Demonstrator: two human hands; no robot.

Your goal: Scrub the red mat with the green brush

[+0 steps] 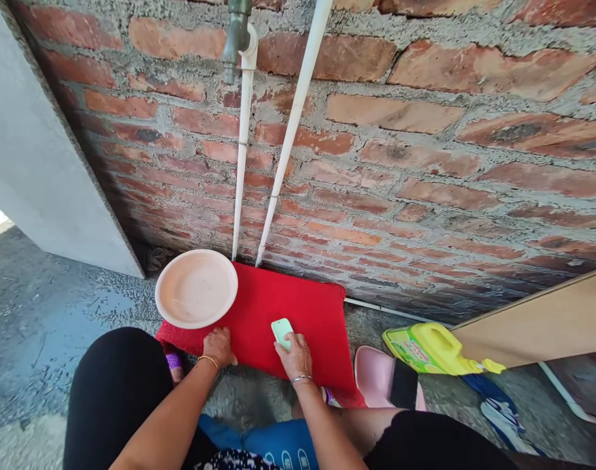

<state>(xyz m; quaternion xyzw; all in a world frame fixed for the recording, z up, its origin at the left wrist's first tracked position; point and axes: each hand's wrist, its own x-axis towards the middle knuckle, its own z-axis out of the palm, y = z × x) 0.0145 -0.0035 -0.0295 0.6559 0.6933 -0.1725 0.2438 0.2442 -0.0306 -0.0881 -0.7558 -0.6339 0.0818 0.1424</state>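
Observation:
A red mat (298, 313) lies on the ground against the brick wall. My left hand (219, 347) is closed on its near edge, just below a pale pink basin (196, 288) standing on the mat's left end. My right hand (294, 356) grips a pale green scrub brush (282, 331) with a rounded body and a small hole at its far end. The brush rests against the middle of the mat, and its underside is hidden. Inside the basin is what looks like clear water with a few specks.
A tap (235, 42) and white pipes (290, 124) run down the brick wall (415, 163). On the right lie a pink dustpan-like piece (375, 373), a yellow detergent jug (427, 349) and a shoe (506, 418). A grey panel (57, 143) leans at left; wet concrete (43, 313) surrounds it.

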